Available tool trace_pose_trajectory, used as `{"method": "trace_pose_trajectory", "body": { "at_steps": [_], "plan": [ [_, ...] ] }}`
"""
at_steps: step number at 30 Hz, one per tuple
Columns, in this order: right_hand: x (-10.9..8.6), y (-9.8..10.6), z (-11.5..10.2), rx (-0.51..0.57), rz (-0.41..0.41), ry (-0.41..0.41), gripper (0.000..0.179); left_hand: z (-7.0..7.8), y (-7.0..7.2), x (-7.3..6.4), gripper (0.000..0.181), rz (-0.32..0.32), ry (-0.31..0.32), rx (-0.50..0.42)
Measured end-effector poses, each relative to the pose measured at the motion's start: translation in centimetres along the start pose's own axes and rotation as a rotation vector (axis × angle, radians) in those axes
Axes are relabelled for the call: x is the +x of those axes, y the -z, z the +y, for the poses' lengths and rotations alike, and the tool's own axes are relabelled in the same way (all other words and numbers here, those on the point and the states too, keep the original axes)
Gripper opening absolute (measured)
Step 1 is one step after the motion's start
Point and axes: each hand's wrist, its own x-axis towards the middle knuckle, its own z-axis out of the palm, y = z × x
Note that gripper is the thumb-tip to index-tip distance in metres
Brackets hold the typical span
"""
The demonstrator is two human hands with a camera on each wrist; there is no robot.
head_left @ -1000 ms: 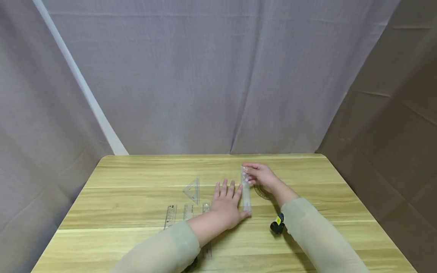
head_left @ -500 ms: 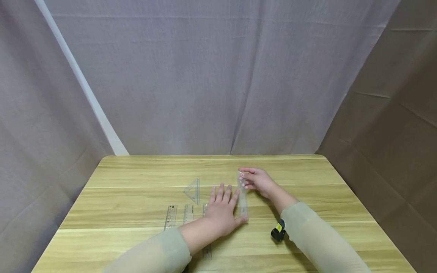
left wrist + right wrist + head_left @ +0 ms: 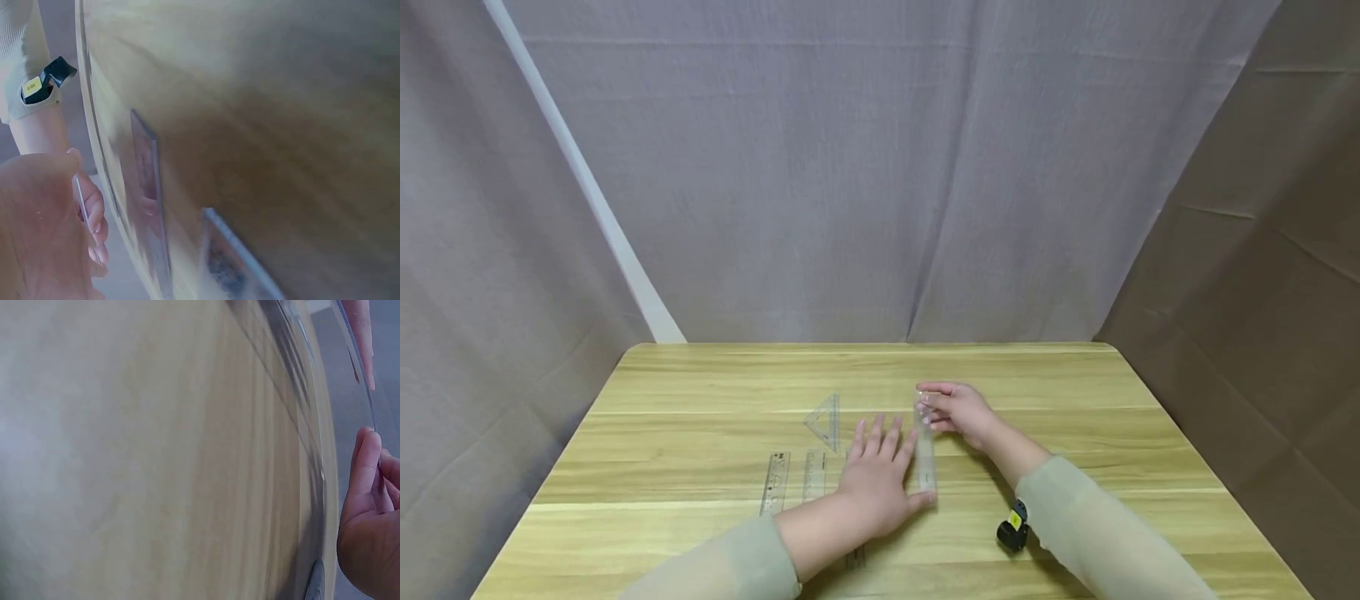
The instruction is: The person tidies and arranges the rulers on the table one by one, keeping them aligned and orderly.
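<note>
"How do the fingers stand?"

"The bare right hand (image 3: 966, 414) pinches the far end of a narrow, straight ruler of clear plastic (image 3: 926, 458), thumb against fingertips. The bare left hand (image 3: 876, 490) has its fingers straight and spread wide, holding nothing. Its index finger is at the ruler's left edge, and its thumb reaches to the near end."

"And where is this ruler?"

"Between the two hands, around the middle of the pale wooden table (image 3: 685, 392), its length pointing away from the person."

"How would you do this well?"

"I would pinch lightly and close to the end, so the thin plastic does not bend. The left thumb can guide the near end; one should watch both ends together."

"What is difficult to see?"

"I cannot tell if the left thumb really touches, or if the ruler lies flat. Farther out, the left forearm covers most of another clear plastic ruler (image 3: 855, 557). The marks on the small clear plastic triangle (image 3: 832, 423) are unreadable. In the right wrist view, a rounded grey piece (image 3: 317, 581) is cut off below; I cannot identify it."
</note>
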Motion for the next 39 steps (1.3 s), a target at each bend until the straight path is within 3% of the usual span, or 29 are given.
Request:
{"method": "trace_pose_trajectory", "body": {
  "at_steps": [24,39],
  "plan": [
    [-1.9,-3.4,1.1,0.003,-0.065,-0.011,0.037,-1.0,-1.2,-3.6,0.1,0.01,-0.019,-0.01],
    [-2.6,-5.3,1.7,-0.072,-0.111,-0.009,0.034,-1.3,-2.1,-5.2,0.105,0.007,-0.036,-0.001]
  ]
}}
